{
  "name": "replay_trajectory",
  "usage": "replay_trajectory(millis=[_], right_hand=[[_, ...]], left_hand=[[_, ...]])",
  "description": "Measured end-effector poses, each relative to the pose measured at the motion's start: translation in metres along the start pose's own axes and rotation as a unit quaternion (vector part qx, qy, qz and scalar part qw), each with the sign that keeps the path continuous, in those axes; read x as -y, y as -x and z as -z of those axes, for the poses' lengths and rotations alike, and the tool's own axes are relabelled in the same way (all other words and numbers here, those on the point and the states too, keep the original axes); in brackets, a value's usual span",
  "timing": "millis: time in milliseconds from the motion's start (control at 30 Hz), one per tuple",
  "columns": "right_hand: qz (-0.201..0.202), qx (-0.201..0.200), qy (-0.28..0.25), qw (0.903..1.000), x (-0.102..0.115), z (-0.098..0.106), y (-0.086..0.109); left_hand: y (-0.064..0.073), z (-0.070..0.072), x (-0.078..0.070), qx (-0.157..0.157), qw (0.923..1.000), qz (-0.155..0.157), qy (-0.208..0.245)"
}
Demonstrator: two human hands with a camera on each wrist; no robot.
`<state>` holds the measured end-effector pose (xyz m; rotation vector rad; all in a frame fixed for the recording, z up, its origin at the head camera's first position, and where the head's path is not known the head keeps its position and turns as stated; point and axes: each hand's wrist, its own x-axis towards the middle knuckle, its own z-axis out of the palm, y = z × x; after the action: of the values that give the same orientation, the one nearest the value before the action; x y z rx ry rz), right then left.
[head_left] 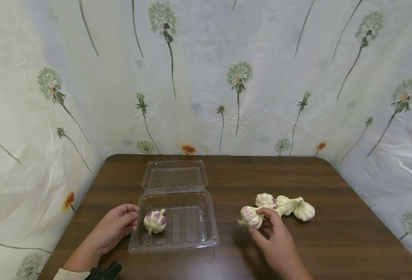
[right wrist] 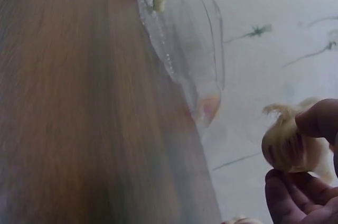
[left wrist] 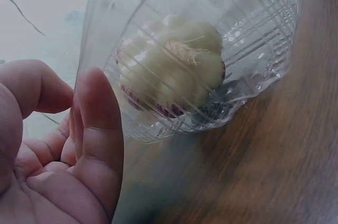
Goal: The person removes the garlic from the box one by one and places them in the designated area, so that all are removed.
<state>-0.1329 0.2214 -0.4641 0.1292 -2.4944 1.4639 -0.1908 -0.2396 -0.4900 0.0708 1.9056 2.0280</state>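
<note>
On the left, my left hand (head_left: pixel 116 225) pinches the side rim of a clear plastic clamshell container (head_left: pixel 192 245). The left wrist view shows the thumb and a finger (left wrist: pixel 99 108) on either side of that rim. One garlic bulb (head_left: pixel 155 221), cream with purple streaks, sits at the left inside the container. To the right, my right hand (head_left: pixel 275 237) holds another garlic bulb (head_left: pixel 251 217) between thumb and fingers, raised off the table, its root tuft pointing left. In the right wrist view the held garlic bulb (right wrist: pixel 288 145) is partly covered by the fingertips.
Behind the right hand lie more garlic bulbs: one (head_left: pixel 265 200) at the back, one (head_left: pixel 285 204) in the middle and one (head_left: pixel 304 211) at the right. The container's lid (head_left: pixel 175 175) lies folded back toward the far edge. A floral curtain (head_left: pixel 199 77) encloses the brown wooden table (head_left: pixel 234 179).
</note>
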Motion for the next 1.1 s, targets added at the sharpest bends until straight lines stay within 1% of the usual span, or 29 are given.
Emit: replay_trajectory(millis=[233,400,467,700,967,1100], right_hand=[[0.003,-0.003,-0.008,1.0000,-0.007,0.010,0.002],[-0.013,0.006,0.013,0.9998,-0.011,0.019,0.004],[-0.013,0.007,0.021,0.9997,-0.013,0.021,0.005],[0.007,-0.005,0.028,0.9996,-0.021,0.031,0.006],[-0.008,-0.019,0.033,0.9992,-0.027,0.045,0.004],[-0.010,-0.027,0.047,0.9985,-0.029,0.050,0.001]], left_hand=[[0.000,-0.001,-0.003,-0.003,1.0000,0.000,-0.002],[0.000,-0.001,-0.001,-0.002,1.0000,0.002,0.003],[0.000,-0.001,-0.001,-0.004,1.0000,0.004,0.003],[-0.001,-0.002,0.000,-0.012,0.9999,0.009,0.002],[0.000,-0.002,-0.001,-0.014,0.9999,0.008,0.003],[0.000,-0.002,-0.001,-0.013,0.9999,0.008,0.003]])
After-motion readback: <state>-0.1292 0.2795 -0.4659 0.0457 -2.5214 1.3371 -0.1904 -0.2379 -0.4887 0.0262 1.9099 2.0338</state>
